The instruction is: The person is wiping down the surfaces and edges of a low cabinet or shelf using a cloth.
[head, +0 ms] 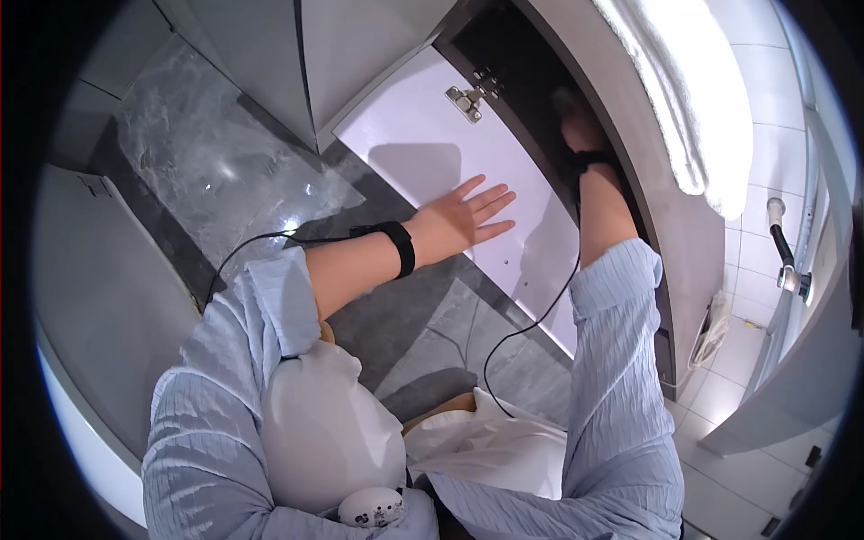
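Note:
My left hand (453, 221) is spread over the white inner face of a swung-out cabinet door (412, 108), fingers apart and holding nothing. Whether the palm touches the panel I cannot tell. A metal concealed hinge (474, 94) joins the door to the cabinet frame. Inside the dark cabinet interior (520, 47) reaches my right hand (582, 129); shadow hides its fingers and anything they may hold. Each wrist wears a black strap, the left strap (399, 248) and the right strap (588, 159), with a thin black cable (496, 349) running from the right one.
A white towel (702, 115) hangs over the cabinet's right side. Grey marble-look floor tiles (182, 148) stretch to the left, bordered by grey panels (108, 283). At far right are a wall-mounted metal fitting with a black section (783, 246) and a curved pale edge (776, 405).

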Demonstrator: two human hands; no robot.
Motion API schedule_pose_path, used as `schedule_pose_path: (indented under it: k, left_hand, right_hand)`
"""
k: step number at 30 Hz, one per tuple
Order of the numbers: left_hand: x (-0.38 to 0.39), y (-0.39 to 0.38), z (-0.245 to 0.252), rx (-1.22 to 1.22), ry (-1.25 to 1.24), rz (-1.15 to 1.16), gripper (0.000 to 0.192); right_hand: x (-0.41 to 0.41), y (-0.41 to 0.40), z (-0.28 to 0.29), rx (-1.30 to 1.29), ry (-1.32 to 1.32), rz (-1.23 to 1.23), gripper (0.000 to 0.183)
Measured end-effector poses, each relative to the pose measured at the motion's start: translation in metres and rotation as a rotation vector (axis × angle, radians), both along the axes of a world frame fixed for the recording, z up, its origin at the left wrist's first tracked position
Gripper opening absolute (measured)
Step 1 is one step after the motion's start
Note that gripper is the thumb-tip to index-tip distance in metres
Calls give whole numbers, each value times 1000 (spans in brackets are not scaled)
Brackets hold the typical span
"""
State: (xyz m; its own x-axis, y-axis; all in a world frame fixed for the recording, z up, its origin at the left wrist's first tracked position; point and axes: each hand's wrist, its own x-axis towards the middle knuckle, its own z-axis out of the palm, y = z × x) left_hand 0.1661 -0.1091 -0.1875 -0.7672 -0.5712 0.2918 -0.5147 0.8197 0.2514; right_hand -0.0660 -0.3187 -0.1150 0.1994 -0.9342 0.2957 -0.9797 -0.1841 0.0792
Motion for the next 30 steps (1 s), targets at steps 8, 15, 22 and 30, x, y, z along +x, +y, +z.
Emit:
schedule_pose_path:
  k: [8, 15, 22, 30]
  left_hand:
    - [2, 0, 1, -57, -135, -12, 64]
    - [3, -1, 10, -106, -182, -26, 61]
    - [0, 1, -4, -40, -175, -46, 61]
    - [-2, -3, 1, -6, -79, -29, 62]
  right_hand:
    - [110, -28, 6, 20, -242, 126, 46]
    - [133, -45, 10, 137, -160, 381, 48]
    - [133, -22, 7, 284, -139, 453, 36]
    - [121, -21, -2, 165, -193, 602, 33]
